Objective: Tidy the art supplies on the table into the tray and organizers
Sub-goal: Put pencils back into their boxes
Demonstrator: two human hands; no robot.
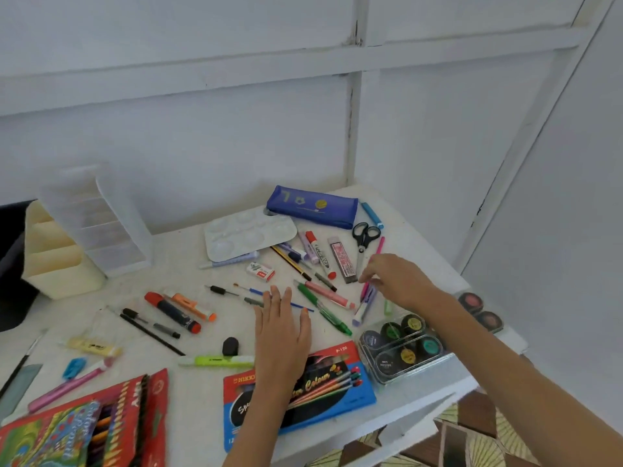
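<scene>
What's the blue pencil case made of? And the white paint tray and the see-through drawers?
The blue pencil case looks like soft fabric or vinyl: its edges are rounded and slightly slack. The white paint tray seems hard, glossy plastic, with light glinting in its wells. The see-through drawers look like frosted plastic; you can dimly see inside them.

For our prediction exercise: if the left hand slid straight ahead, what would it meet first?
Likely the white eraser, ahead of the left hand, whose fingers overlap a thin blue brush; depth unclear.
</scene>
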